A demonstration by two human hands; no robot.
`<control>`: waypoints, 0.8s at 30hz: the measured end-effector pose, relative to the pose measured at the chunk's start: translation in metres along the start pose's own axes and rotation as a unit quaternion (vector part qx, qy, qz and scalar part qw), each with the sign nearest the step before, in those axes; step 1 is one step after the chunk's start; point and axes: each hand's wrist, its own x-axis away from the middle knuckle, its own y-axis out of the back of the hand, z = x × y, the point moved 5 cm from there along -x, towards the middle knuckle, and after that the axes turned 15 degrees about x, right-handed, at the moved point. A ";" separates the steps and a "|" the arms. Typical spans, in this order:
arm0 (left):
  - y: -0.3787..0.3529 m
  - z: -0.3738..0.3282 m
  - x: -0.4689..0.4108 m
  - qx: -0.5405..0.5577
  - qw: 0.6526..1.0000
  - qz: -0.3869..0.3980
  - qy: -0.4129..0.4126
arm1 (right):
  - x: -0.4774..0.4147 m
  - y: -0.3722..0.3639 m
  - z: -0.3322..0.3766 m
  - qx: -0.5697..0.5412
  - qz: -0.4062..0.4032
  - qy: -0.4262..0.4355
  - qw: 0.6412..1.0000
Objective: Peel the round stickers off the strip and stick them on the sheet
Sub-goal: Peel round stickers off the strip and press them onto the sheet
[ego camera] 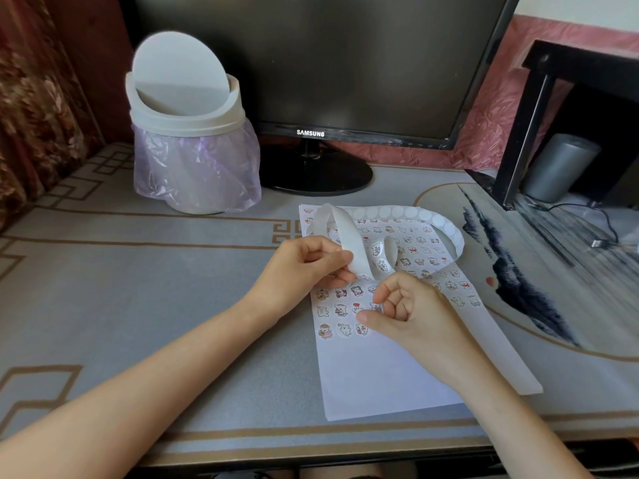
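Note:
A white paper sheet (373, 382) lies on the desk, its upper part covered with rows of small round cartoon stickers. A long white backing strip (349, 236) loops above the sheet, with a row of round stickers along its far stretch and a bare tail running down to the right. My left hand (304, 267) pinches the strip over the sheet's left side. My right hand (408, 305) is curled over the sheet's middle, thumb and forefinger close together at a round sticker (376, 307); whether it is stuck down or still held is unclear.
A white swing-lid bin (186, 133) with a purple liner stands at the back left. A black monitor (311, 63) on a round stand sits behind the sheet. A black shelf (539, 115), a grey cylinder (560, 167) and cables are at the right. The patterned desk mat's front edge is near me.

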 end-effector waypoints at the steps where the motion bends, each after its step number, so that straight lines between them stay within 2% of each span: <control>1: 0.000 0.000 0.000 0.000 1.000 0.000 0.000 | 0.000 0.000 0.000 0.010 -0.001 0.002 1.000; 6: -0.001 -0.001 0.000 0.000 1.000 0.001 -0.001 | 0.001 0.001 -0.001 -0.005 -0.008 0.004 1.000; 18: -0.001 -0.004 0.001 0.013 1.000 0.010 -0.019 | -0.001 0.005 -0.001 -0.047 0.035 -0.003 0.998; 20: -0.002 -0.005 0.001 0.014 1.000 0.007 -0.022 | -0.003 0.013 0.007 -0.069 0.006 0.008 0.998; 24: 0.000 -0.005 0.000 0.020 0.999 0.001 -0.030 | -0.011 0.029 0.022 0.007 -0.094 0.055 0.994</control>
